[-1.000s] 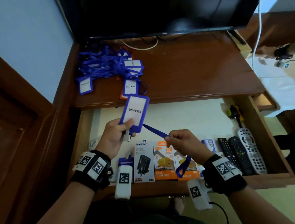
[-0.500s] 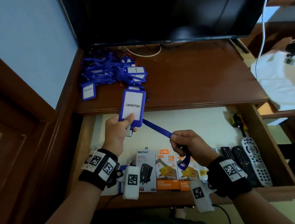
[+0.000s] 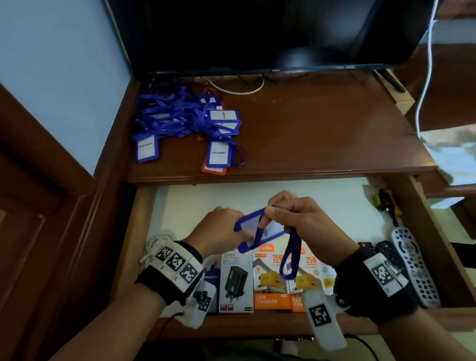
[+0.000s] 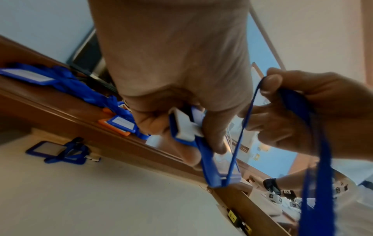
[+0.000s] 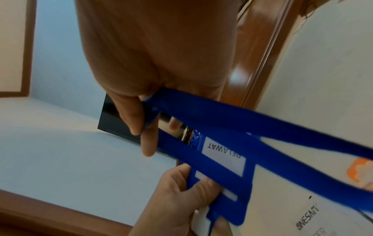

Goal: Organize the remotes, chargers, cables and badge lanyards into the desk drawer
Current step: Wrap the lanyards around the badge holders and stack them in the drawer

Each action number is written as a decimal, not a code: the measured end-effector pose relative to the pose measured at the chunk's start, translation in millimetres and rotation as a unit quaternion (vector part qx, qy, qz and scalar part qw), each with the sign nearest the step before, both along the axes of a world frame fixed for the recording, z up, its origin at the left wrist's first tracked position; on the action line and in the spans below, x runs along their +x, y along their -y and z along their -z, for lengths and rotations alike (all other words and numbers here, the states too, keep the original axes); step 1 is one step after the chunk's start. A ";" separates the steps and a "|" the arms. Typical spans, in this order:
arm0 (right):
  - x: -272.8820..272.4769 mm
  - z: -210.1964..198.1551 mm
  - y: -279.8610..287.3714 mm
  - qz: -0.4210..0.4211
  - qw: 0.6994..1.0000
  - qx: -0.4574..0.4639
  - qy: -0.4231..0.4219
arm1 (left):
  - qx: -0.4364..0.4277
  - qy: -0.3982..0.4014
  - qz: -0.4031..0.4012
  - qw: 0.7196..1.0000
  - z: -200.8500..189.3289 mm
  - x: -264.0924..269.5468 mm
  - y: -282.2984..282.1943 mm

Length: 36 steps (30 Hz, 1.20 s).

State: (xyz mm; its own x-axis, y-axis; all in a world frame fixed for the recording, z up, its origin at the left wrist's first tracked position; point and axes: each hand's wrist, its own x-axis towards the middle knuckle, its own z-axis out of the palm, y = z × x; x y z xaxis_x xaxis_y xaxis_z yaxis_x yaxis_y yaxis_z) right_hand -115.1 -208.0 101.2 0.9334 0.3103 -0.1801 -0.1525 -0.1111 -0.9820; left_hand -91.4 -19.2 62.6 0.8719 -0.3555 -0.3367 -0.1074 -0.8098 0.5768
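Observation:
My left hand [image 3: 224, 232] grips a blue badge holder [image 3: 259, 230] marked PELAWAT [image 5: 224, 156] by its clip end [image 4: 187, 126], over the open drawer [image 3: 261, 198]. My right hand [image 3: 294, 218] pinches its blue strap [image 3: 291, 257], which crosses the holder and hangs in a loop. More blue badge lanyards [image 3: 186, 121] lie tangled on the desk top [image 3: 313, 134] at back left. Charger boxes [image 3: 263, 281] stand in a row along the drawer front. Remotes [image 3: 414, 266] lie at the drawer's right. Another badge holder [image 4: 58, 151] lies deep in the drawer.
A dark TV screen [image 3: 261, 21] stands at the back of the desk with a white cable [image 3: 425, 80] hanging at right. A black and yellow tool [image 3: 385, 200] lies in the drawer's right back corner. A white cable coil [image 3: 157, 243] sits at drawer left.
Both hands came together and lower over the drawer. The badge holder went from upright at the desk edge to nearly flat, and the strap now crosses over it.

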 end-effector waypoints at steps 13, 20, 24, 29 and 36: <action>2.1 8.7 16.8 -0.054 0.993 -0.094 -0.038 | -0.095 -0.196 0.111 0.970 -20.9 -9.7 -12.2; -10.7 17.4 11.7 0.063 0.962 0.193 -0.183 | -0.287 -0.203 0.053 0.935 -28.5 -7.8 -23.4; -19.0 20.2 6.9 0.013 0.977 0.164 -0.133 | -0.376 -0.190 -0.005 0.907 -26.5 -8.2 -29.0; -20.2 30.2 3.4 -0.045 0.997 0.000 -0.068 | -0.425 -0.167 -0.053 0.888 -25.4 -11.7 -28.6; -18.5 29.4 -1.3 -0.031 0.995 -0.063 -0.074 | -0.458 -0.102 -0.169 0.867 -32.8 -15.3 -20.0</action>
